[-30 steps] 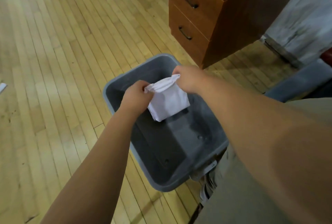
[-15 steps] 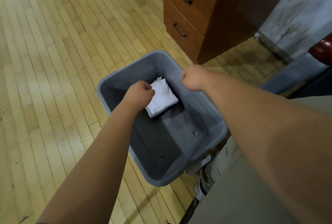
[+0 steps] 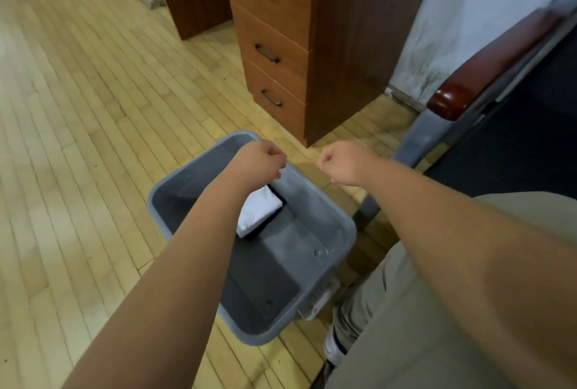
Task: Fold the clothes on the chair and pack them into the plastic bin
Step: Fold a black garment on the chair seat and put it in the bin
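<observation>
A grey plastic bin [image 3: 342, 226] stands on the wooden floor in front of me. A folded white cloth [image 3: 257, 212] lies flat on its bottom at the far end, partly hidden behind my left forearm. My left hand [image 3: 260, 162] hovers above the bin's far rim, fingers curled, holding nothing. My right hand [image 3: 338, 160] is just past the bin's right side, also curled and empty. Both hands are clear of the cloth.
A brown drawer cabinet [image 3: 281, 45] stands close behind the bin. A chair with a red-brown armrest [image 3: 462, 98], grey frame and dark seat is at the right. My khaki trouser leg [image 3: 437, 310] and shoe touch the bin's near right corner.
Both hands let go of the white cloth, which dropped onto the bin's bottom. The hands rose and drew apart, and my view lifted toward the cabinet and chair.
</observation>
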Motion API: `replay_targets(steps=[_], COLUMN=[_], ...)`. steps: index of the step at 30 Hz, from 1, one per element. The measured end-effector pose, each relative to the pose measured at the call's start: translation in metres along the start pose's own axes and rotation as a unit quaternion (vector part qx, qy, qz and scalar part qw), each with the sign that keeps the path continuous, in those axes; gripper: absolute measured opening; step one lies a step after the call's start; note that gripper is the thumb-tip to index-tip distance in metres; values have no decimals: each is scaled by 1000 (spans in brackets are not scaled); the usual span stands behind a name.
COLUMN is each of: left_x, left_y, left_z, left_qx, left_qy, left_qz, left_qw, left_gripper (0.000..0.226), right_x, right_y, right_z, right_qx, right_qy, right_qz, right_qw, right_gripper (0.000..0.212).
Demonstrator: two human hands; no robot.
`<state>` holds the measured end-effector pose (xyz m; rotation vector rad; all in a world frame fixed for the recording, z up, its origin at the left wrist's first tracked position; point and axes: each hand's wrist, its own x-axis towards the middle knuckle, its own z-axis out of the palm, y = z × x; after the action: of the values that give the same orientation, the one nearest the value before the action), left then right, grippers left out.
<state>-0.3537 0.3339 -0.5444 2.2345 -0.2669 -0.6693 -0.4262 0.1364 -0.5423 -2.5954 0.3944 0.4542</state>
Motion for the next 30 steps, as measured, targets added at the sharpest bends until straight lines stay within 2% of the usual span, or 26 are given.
replay_targets(steps=[6, 10, 14, 23, 28, 30], left_x=[-11, -25, -50, -154, -200, -212], left_y=[100, 172, 243, 372, 402, 405], left_z=[47, 99, 164, 327, 413, 447], left_qx=[49, 69, 67, 130, 177, 185], left_qy=[-32, -67, -133, -289, -359, -377], left_qz=[126, 196, 258, 365, 379, 388], left_qw=[990, 976, 955, 875, 834, 820], left_gripper=[18, 19, 17, 13, 16, 17], right_x=[-56, -108, -181, -362, -433, -454], right_y=[55, 110, 178, 330, 398, 421], right_z=[-57, -107, -145, -141, -110, -97], right_qx=[23, 116, 150, 269, 352, 355], right_qy=[77, 155, 207, 306, 347, 335], right_qz=[61, 115, 183, 339, 410, 440], right_qw=[995, 974, 949, 848, 767, 753], right_gripper=[30, 17, 24, 21, 19, 19])
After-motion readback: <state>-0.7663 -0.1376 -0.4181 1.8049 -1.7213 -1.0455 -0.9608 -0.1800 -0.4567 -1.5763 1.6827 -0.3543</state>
